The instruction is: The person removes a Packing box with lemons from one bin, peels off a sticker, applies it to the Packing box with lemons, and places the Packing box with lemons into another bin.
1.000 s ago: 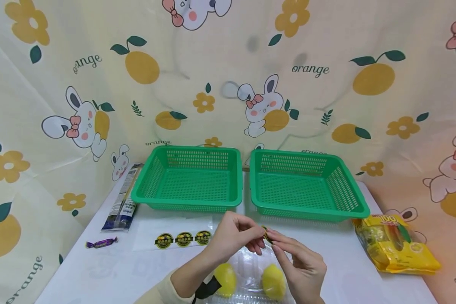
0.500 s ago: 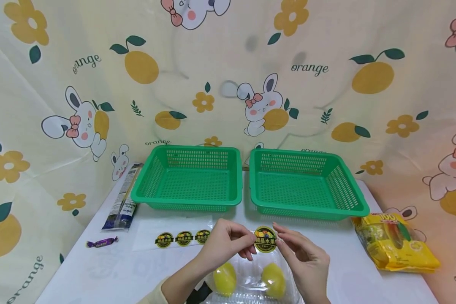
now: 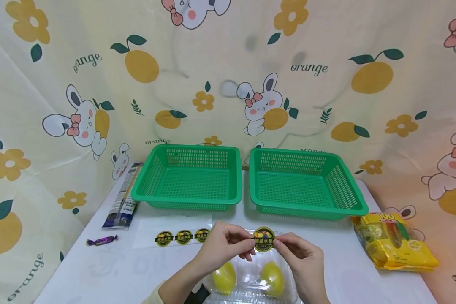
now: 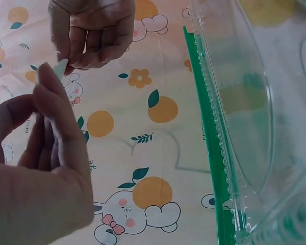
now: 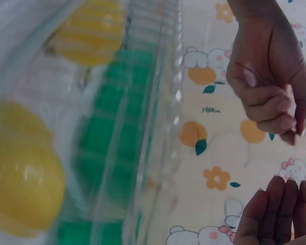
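Head view, round black sticker (image 3: 264, 239), yellow-rimmed, gold-lettered, fruit-printed, face-on

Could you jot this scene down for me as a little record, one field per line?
Left hand: pinches the left edge of a round sticker
Right hand: pinches its right edge
Below the hands: clear plastic container with two yellow fruits
Sheet: three more stickers visible in a row
Behind: two green baskets, side by side
Far left: dark packet, purple wrapped sweet
Far right: yellow packet
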Available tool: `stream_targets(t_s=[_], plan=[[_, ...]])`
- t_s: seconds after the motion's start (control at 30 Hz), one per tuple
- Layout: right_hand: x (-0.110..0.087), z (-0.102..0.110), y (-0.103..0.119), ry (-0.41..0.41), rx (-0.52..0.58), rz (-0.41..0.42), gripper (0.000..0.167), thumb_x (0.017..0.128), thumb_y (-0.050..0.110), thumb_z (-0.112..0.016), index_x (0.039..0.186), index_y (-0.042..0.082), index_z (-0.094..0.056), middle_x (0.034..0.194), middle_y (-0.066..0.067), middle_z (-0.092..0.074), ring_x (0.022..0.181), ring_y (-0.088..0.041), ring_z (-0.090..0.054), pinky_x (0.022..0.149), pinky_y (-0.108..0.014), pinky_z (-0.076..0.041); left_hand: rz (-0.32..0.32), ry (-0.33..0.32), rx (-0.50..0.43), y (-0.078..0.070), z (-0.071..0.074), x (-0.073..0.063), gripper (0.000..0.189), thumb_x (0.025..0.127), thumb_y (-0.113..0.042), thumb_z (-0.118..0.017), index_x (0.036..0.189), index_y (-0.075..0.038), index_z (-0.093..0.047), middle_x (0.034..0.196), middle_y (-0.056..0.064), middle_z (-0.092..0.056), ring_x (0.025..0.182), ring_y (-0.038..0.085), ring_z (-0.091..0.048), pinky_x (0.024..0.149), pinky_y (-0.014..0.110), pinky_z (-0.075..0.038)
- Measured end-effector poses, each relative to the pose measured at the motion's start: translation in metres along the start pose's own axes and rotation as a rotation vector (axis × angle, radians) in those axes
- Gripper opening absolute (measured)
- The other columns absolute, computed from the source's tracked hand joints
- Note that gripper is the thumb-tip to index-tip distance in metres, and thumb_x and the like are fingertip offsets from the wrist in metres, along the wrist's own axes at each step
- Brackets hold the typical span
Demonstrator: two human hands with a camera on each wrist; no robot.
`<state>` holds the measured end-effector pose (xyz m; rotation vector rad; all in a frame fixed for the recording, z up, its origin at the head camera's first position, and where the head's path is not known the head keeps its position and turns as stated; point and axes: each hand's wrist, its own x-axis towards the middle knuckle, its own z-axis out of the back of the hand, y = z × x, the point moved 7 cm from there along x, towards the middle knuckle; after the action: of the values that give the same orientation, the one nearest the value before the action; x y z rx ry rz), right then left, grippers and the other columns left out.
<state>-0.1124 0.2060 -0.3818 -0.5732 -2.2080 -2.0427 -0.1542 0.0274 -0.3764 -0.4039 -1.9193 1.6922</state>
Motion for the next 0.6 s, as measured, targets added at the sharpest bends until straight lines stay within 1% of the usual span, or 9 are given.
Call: stream_targets(t_s=[0.07, 0.17, 0.27, 0.3, 0.4, 0.5, 0.6], plan=[[-0.001, 0.000, -0.002, -0.020, 0.026, -0.010, 0.010, 0.082, -0.018, -0.069, 0.089, -0.012, -0.070, 0.085, -0.007, -0.073, 0.075, -0.013, -0.069, 0.070, -0.023, -0.058, 0.014, -0.031, 0.049, 0.001, 0.002, -0.001, 0.017, 0.093, -0.005, -0.067, 0.096, 0.012, -0.071, 0.083, 0.026, -0.070, 0.065, 0.008, -0.068, 0.065, 0.029, -0.061], [-0.002, -0.002, -0.008, -0.031, 0.065, -0.052, 0.010, 0.082, -0.019, -0.068, 0.089, -0.013, -0.070, 0.085, -0.007, -0.073, 0.074, -0.013, -0.069, 0.070, -0.023, -0.058, 0.015, -0.107, 0.195, 0.001, 0.006, -0.004, 0.016, 0.093, -0.011, -0.070, 0.096, 0.004, -0.075, 0.084, 0.015, -0.073, 0.066, 0.008, -0.068, 0.065, 0.026, -0.060], [-0.004, -0.005, -0.015, -0.027, 0.074, -0.128, 0.008, 0.083, -0.017, -0.069, 0.090, -0.013, -0.070, 0.084, -0.005, -0.074, 0.073, -0.013, -0.070, 0.071, -0.025, -0.059, -0.013, -0.183, 0.350, 0.000, 0.010, -0.008, 0.012, 0.092, -0.016, -0.073, 0.093, -0.004, -0.077, 0.084, 0.005, -0.075, 0.068, 0.006, -0.067, 0.063, 0.023, -0.058], [-0.004, -0.006, -0.017, -0.023, 0.070, -0.152, 0.008, 0.083, -0.015, -0.069, 0.090, -0.013, -0.070, 0.084, -0.005, -0.074, 0.073, -0.014, -0.070, 0.071, -0.026, -0.059, -0.026, -0.203, 0.383, 0.000, 0.011, -0.010, 0.011, 0.092, -0.017, -0.073, 0.092, -0.007, -0.077, 0.084, 0.002, -0.074, 0.068, 0.006, -0.066, 0.063, 0.023, -0.058], [-0.006, -0.008, -0.023, -0.007, 0.057, -0.209, 0.008, 0.084, -0.012, -0.070, 0.091, -0.014, -0.069, 0.083, -0.006, -0.074, 0.072, -0.015, -0.070, 0.072, -0.028, -0.060, -0.060, -0.247, 0.423, 0.002, 0.014, -0.015, 0.006, 0.091, -0.016, -0.074, 0.088, -0.011, -0.076, 0.083, -0.002, -0.074, 0.072, 0.006, -0.065, 0.065, 0.024, -0.058], [-0.009, -0.009, -0.029, 0.013, 0.050, -0.247, 0.009, 0.085, -0.011, -0.070, 0.093, -0.015, -0.069, 0.083, -0.007, -0.073, 0.072, -0.016, -0.069, 0.072, -0.028, -0.060, -0.070, -0.284, 0.410, 0.009, 0.016, -0.021, 0.005, 0.089, -0.015, -0.075, 0.086, -0.012, -0.075, 0.084, -0.003, -0.073, 0.077, 0.008, -0.066, 0.067, 0.025, -0.059], [-0.011, -0.008, -0.035, 0.021, 0.019, -0.281, 0.012, 0.085, -0.009, -0.071, 0.094, -0.016, -0.068, 0.085, -0.006, -0.073, 0.073, -0.016, -0.068, 0.072, -0.028, -0.060, -0.078, -0.314, 0.412, 0.016, 0.016, -0.026, 0.005, 0.089, -0.015, -0.076, 0.085, -0.013, -0.073, 0.084, -0.003, -0.072, 0.080, 0.008, -0.065, 0.067, 0.025, -0.059]])
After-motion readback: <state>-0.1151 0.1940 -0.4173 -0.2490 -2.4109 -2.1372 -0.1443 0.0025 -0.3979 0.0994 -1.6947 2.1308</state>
